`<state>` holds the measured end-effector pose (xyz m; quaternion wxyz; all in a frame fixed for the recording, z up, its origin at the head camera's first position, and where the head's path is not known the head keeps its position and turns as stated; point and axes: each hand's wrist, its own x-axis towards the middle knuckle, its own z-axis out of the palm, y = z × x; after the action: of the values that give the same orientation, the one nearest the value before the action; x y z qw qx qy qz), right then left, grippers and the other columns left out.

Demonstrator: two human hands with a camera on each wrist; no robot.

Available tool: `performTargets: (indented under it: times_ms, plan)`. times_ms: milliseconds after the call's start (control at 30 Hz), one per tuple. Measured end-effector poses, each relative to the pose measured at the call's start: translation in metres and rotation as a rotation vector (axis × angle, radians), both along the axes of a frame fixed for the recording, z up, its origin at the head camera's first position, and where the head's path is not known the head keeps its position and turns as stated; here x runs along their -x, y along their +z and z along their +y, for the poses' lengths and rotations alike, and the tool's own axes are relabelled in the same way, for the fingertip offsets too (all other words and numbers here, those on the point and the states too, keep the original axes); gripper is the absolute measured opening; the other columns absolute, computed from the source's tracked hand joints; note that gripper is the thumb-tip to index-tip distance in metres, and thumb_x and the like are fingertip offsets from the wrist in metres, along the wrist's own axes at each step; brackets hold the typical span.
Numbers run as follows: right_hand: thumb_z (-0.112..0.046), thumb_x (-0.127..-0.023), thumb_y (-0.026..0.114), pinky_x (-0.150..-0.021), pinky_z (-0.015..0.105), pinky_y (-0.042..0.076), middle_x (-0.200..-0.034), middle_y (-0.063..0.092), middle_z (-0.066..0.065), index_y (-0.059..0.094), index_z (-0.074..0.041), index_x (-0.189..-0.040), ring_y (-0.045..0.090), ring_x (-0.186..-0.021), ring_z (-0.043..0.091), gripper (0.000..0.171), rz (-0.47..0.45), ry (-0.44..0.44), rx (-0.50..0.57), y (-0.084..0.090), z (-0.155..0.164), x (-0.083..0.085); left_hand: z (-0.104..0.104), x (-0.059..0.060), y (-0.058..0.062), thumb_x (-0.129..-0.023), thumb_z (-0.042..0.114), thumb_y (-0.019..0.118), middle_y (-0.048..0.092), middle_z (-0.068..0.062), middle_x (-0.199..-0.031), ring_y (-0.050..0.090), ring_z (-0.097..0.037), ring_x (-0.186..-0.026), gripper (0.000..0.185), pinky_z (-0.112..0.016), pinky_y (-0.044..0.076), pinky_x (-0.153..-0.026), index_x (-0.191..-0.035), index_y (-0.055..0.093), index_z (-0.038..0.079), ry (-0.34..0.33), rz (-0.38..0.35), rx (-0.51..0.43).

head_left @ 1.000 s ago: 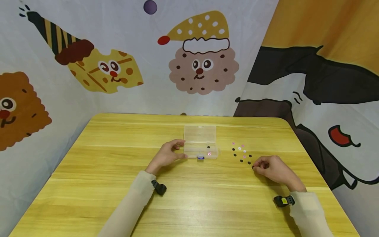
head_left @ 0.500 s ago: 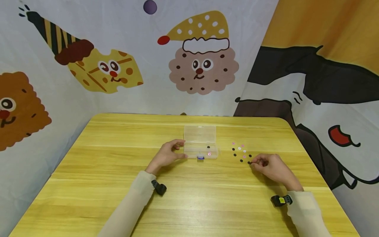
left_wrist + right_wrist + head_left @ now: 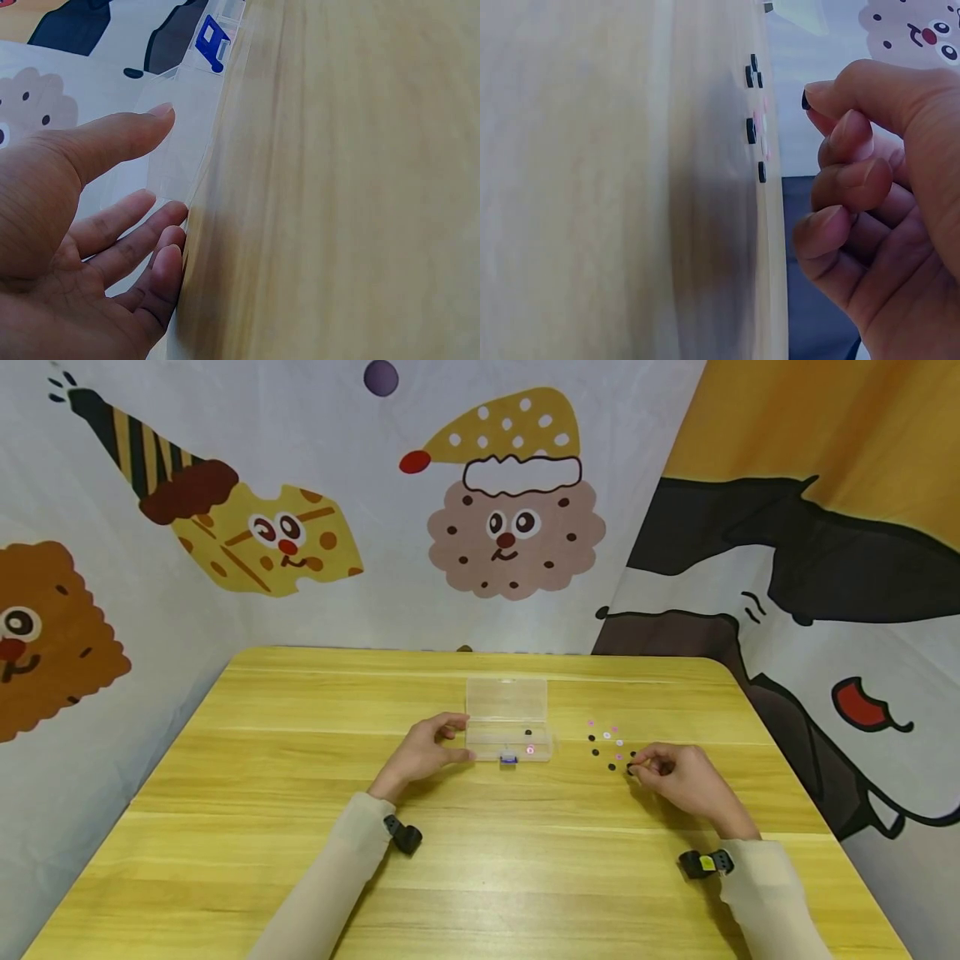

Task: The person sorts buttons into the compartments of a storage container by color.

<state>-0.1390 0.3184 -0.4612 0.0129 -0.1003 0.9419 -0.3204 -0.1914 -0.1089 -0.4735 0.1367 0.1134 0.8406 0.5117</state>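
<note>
Left of centre on the table, my left hand (image 3: pixel 423 752) touches the left end of a clear plastic box (image 3: pixel 487 752), thumb and fingers spread apart. The box's lid (image 3: pixel 507 699) is swung back, and a blue latch (image 3: pixel 212 45) sits on its front. Inside lie a black disc (image 3: pixel 528 732) and a pink-and-white one (image 3: pixel 530 750). My right hand (image 3: pixel 682 781) pinches a small black disc (image 3: pixel 805 100) between thumb and index finger, its other fingers curled. It hovers at the right side of a scatter of similar discs.
Several loose discs, black (image 3: pixel 611 767), white (image 3: pixel 619 743) and pink (image 3: pixel 591 723), lie on the wooden table (image 3: pixel 480 860) between the box and my right hand. Beyond the table's back edge hangs a cloth (image 3: pixel 337 618) printed with cartoons.
My right hand has moved a little left and away from me, nearer the loose discs, with the black disc in its pinch. My left hand and the box have stayed still.
</note>
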Motion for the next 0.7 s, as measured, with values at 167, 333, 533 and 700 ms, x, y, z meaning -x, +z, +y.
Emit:
performTargets:
  times_ms: [167, 333, 533, 700]
  plan:
    - [-0.023, -0.095, 0.074, -0.053, 0.023, 0.044, -0.072, 0.062, -0.004, 0.076, -0.018, -0.099, 0.052, -0.059, 0.008, 0.006, 0.009, 0.008, 0.022, -0.001, -0.004, 0.002, 0.0, 0.0, 0.0, -0.087, 0.025, 0.084, 0.06, -0.007, -0.143, 0.055, -0.028, -0.128, 0.067, -0.047, 0.046, -0.111, -0.147, 0.055, 0.015, 0.003, 0.001, 0.002]
    - [-0.026, -0.097, 0.072, -0.053, 0.024, 0.042, -0.072, 0.062, -0.002, 0.078, -0.019, -0.102, 0.051, -0.059, 0.008, 0.01, 0.005, 0.012, 0.027, 0.0, -0.007, 0.004, 0.001, 0.001, 0.0, -0.087, 0.024, 0.084, 0.061, -0.006, -0.142, 0.055, -0.027, -0.127, 0.066, -0.047, 0.046, -0.111, -0.147, 0.056, 0.015, 0.006, 0.001, 0.005]
    - [-0.026, -0.098, 0.072, -0.055, 0.024, 0.044, -0.073, 0.062, -0.003, 0.077, -0.021, -0.1, 0.052, -0.059, 0.009, 0.008, 0.02, 0.01, 0.037, 0.003, -0.015, 0.006, 0.0, 0.001, 0.0, -0.087, 0.025, 0.084, 0.061, -0.007, -0.142, 0.055, -0.027, -0.126, 0.066, -0.046, 0.046, -0.111, -0.146, 0.056, 0.015, 0.004, 0.004, 0.007]
    - [-0.026, -0.096, 0.073, -0.055, 0.023, 0.044, -0.072, 0.062, -0.005, 0.076, -0.021, -0.098, 0.052, -0.059, 0.008, 0.005, 0.047, 0.015, 0.045, 0.005, -0.021, 0.01, 0.0, 0.001, 0.0, -0.087, 0.024, 0.084, 0.061, -0.007, -0.142, 0.055, -0.027, -0.127, 0.066, -0.047, 0.046, -0.111, -0.147, 0.056, 0.014, 0.002, 0.003, 0.005]
